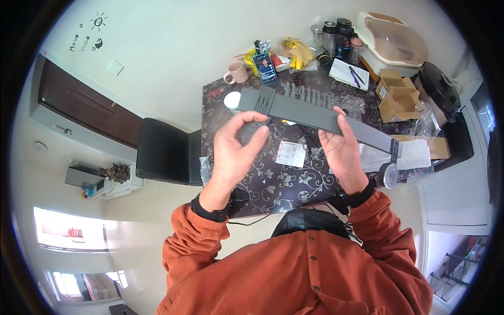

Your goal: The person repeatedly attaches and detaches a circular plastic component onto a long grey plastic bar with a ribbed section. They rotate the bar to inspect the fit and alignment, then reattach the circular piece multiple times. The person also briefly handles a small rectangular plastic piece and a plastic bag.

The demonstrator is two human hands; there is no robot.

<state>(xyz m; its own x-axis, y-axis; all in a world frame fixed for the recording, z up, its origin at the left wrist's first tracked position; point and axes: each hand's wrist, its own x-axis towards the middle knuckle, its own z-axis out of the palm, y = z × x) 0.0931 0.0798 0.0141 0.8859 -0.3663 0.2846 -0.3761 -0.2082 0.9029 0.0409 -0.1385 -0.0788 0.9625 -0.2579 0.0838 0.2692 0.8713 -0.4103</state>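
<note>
A long, flat dark grey plastic bar (pixel 310 114) is held over the table, slanting down toward the right. Its left end has slots. At its right end hangs a round, clear disc (pixel 389 175) with a dark rim. My right hand (pixel 342 149) grips the bar near its middle, thumb on the front. My left hand (pixel 234 155) curls thumb and forefinger around a dark, ridged round piece (pixel 253 135) below the slotted end. Whether that piece is joined to the bar is hidden. Grey prongs (pixel 310 95) show in a row along the bar's far edge.
On the dark floral table (pixel 278 191) lie a printed leaflet (pixel 291 154) and clear plastic wrap. Farther back are a pink mug (pixel 236 72), a propped phone (pixel 265 69), bananas (pixel 300 54), bottles (pixel 344 38), a notebook (pixel 349 73) and open cardboard boxes (pixel 397 100). A black chair (pixel 167 150) stands left.
</note>
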